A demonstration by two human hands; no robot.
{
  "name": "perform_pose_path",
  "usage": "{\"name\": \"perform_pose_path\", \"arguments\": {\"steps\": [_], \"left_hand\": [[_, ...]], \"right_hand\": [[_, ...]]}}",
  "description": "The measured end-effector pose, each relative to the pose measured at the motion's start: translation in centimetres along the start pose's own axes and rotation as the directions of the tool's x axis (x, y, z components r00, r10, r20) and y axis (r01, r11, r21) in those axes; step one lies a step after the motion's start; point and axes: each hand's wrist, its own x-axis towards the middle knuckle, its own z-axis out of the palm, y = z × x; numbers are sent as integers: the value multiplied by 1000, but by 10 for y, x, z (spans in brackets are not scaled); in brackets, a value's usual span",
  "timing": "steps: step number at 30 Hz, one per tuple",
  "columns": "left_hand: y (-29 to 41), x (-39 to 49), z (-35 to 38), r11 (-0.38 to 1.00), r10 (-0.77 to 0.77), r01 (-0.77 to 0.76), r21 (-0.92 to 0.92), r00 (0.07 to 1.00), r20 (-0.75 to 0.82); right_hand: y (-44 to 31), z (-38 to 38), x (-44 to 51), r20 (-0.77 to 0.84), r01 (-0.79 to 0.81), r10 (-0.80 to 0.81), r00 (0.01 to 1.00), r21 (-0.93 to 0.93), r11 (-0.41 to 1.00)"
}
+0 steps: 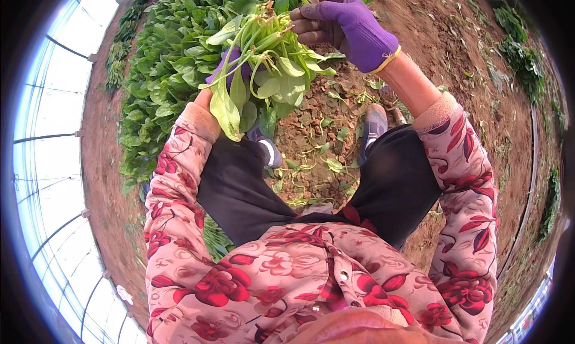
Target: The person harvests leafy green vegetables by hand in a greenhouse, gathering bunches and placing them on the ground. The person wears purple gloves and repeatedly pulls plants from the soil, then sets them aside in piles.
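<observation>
My left hand (pixel 230 70), in a purple knit glove, is closed around a bunch of leafy greens that look like spinach (pixel 269 70); the leaves hide most of the fingers. The cut stem ends and roots point up and to the right, and broad leaves hang down over the wrist. At the right edge of the bunch is my right hand (pixel 334 25), in a purple glove with soiled grey fingers. Those fingers are bent close to the stems; whether they pinch anything cannot be told.
A dense bed of growing greens (pixel 166 74) lies at the left and top. Loose leaves (pixel 334 164) litter the brown soil between my shoes (pixel 375 119). More greens (pixel 521 65) lie in a row at the far right, beside a thin pipe or edging (pixel 533 150). A translucent greenhouse wall (pixel 49 141) curves along the left.
</observation>
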Motion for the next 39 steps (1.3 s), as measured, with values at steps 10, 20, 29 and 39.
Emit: {"name": "perform_pose_path", "arguments": {"steps": [10, 20, 29, 39], "left_hand": [[-28, 22, -46, 993, -53, 57, -100, 998, 36], [-11, 26, -58, 990, -31, 27, -140, 999, -25], [-1, 27, -44, 552, 383, -192, 811, 923, -42], [1, 31, -15, 333, 229, 23, 943, 968, -104]], "right_hand": [[24, 13, -21, 451, 541, -391, 802, -826, 158], [-12, 12, -43, -47, -40, 168, 985, -998, -47], [2, 4, -38, 97, 159, -607, 789, -986, 49], [4, 18, -3, 777, 469, -398, 487, -617, -632]]}}
